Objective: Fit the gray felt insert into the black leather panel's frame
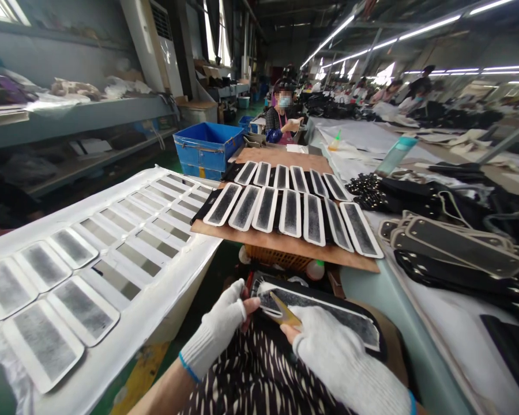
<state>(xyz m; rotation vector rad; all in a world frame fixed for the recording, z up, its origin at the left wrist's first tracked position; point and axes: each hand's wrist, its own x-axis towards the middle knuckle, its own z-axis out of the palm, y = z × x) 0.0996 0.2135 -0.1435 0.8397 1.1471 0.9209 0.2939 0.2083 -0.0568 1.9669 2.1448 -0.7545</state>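
Note:
My left hand (pixel 225 320), in a white knit glove with bare fingertips, pinches the near left end of a black panel (pixel 383 325). On the panel lies a dark grey strip (pixel 337 314) with a white border, resting over my lap. My right hand (pixel 328 346), gloved the same way, grips a yellowish, flat, tapering tool (pixel 289 314). The tool's narrow end points at the strip's left end, close to my left thumb; whether it touches cannot be made out. Loose white material (pixel 266 287) shows at that end. My right fingers are partly hidden behind the glove.
A brown board (pixel 225 233) ahead bears several white-bordered strips on black pieces. At left, a white-covered table (pixel 155 314) holds more strips. A blue bin (pixel 203 153) stands beyond. Black and grey bag parts (pixel 462 242) lie at right. A co-worker (pixel 281 118) sits ahead.

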